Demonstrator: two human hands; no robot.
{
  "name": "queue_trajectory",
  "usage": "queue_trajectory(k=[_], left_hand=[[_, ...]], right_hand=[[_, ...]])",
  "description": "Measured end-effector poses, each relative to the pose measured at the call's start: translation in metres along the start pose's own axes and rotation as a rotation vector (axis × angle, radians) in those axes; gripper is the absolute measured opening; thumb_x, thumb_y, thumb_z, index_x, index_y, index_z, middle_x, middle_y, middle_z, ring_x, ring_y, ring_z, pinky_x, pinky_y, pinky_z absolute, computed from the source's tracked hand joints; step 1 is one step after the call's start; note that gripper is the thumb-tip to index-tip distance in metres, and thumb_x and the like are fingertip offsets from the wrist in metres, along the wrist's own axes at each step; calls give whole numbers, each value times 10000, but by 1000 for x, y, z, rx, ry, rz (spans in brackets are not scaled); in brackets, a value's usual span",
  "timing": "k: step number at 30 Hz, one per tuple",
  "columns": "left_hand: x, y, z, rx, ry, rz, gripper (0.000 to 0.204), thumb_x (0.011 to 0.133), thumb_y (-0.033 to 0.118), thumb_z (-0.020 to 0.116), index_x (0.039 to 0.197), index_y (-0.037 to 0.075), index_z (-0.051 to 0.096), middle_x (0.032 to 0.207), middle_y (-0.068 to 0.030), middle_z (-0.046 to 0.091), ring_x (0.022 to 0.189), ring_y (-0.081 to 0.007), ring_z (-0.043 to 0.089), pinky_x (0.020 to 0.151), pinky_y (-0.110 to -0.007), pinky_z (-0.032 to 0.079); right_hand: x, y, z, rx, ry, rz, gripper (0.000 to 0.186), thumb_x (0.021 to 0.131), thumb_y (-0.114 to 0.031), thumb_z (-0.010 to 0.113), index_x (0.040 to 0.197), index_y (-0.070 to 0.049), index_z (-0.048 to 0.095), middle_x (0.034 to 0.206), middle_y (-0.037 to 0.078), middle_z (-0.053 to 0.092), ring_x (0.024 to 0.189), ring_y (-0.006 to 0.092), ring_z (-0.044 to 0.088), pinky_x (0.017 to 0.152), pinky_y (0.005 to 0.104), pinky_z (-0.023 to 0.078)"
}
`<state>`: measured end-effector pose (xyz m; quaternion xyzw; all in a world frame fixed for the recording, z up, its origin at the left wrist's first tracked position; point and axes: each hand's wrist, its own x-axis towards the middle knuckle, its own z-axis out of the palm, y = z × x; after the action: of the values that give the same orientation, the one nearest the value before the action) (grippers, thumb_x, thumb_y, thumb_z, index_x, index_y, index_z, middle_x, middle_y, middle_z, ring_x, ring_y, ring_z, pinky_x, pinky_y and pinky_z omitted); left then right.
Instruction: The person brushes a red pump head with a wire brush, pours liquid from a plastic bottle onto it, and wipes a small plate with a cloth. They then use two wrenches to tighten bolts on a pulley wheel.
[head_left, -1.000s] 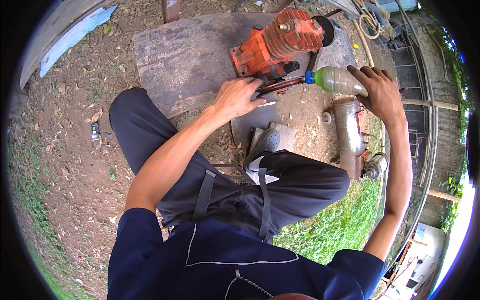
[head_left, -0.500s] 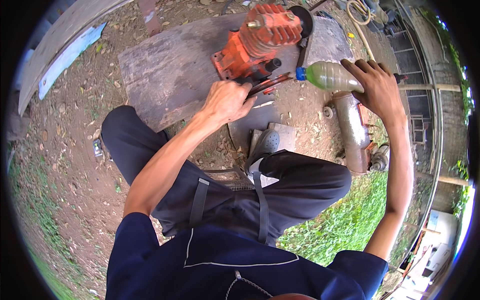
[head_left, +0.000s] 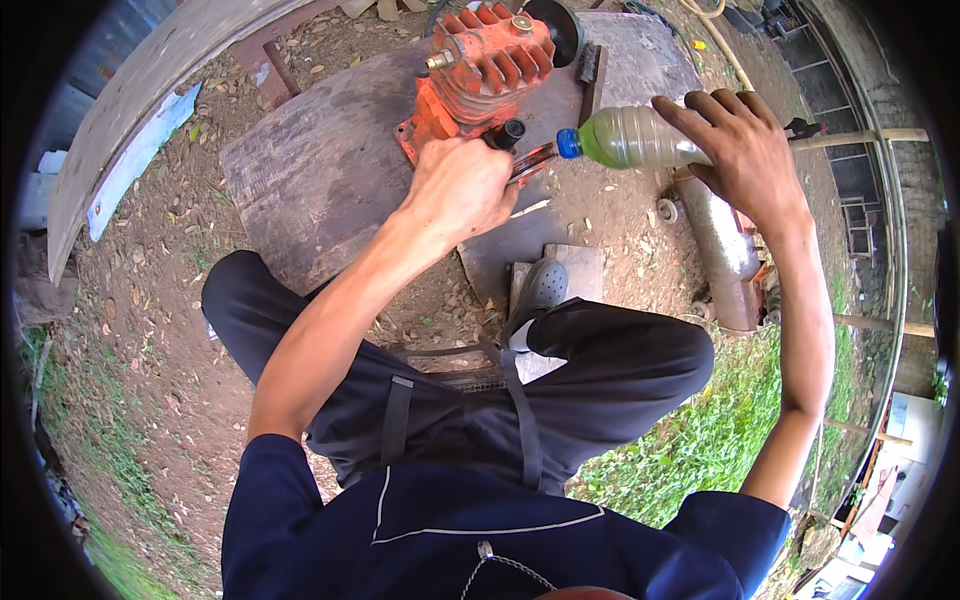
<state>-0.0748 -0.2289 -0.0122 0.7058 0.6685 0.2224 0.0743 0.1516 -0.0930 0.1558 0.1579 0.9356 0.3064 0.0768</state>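
Note:
My right hand (head_left: 740,155) is wrapped around a clear ribbed plastic bottle (head_left: 640,138) with greenish liquid and a blue cap. The bottle lies nearly level in the air, cap pointing left. Its cap is close to a thin reddish-brown metal part (head_left: 533,161), around which my left hand (head_left: 458,188) is closed; my fingers hide much of that part. Just beyond my left hand stands an orange finned compressor pump (head_left: 480,75), with a short black tube (head_left: 508,132) beside my knuckles. A black round piece (head_left: 556,30) sits at the pump's far right.
The pump rests on a worn wooden board (head_left: 300,160). A dark brush (head_left: 592,80) lies to its right. On the dirt at right is a rusty metal cylinder (head_left: 718,250). My shoe (head_left: 543,287) is on a small plank (head_left: 580,268). Grass (head_left: 690,430) grows at lower right.
The bottle has shifted slightly left and up in my right hand, and its cap is nearer my left hand. The whole view has also shifted, so the pump appears further left.

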Motion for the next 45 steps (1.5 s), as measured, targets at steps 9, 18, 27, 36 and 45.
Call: queue_trajectory(k=[9,18,27,36,45], left_hand=[[-43,-8,49,-632,288,-158,398,853,303,737,1134,37,644,976,-159,649,828,-300,661,747,-385,529],[-53,-12,95,-844,321,-294,425,936,290,663,1194,-38,581,1066,-160,658,982,-226,632,872,-357,495],[-40,-18,95,-738,320,-342,296,867,216,728,1049,-11,670,851,-84,695,781,-136,613,751,-304,489],[-48,-21,93,-745,290,-318,268,842,146,726,1052,-7,663,814,-50,671,728,-96,584,670,-285,482],[-44,-16,82,-654,225,-314,252,846,102,721,1053,-19,641,867,-48,670,769,-92,596,697,-267,491]], right_hand=[[-41,-14,36,366,-229,245,697,711,-241,789,1341,-152,504,1097,120,651,1008,327,641,888,445,514],[-76,-66,39,783,-528,266,656,748,-381,760,1247,-29,521,956,246,677,936,401,655,826,472,516],[-64,-94,46,979,-519,307,609,761,-466,729,1133,2,613,927,226,690,911,377,670,811,455,513],[-54,-113,38,1029,-604,331,634,773,-519,684,1082,35,660,989,225,689,947,350,674,826,425,512],[-45,-121,33,1065,-685,321,654,757,-514,704,1148,6,636,1030,212,684,991,347,660,848,424,500]])
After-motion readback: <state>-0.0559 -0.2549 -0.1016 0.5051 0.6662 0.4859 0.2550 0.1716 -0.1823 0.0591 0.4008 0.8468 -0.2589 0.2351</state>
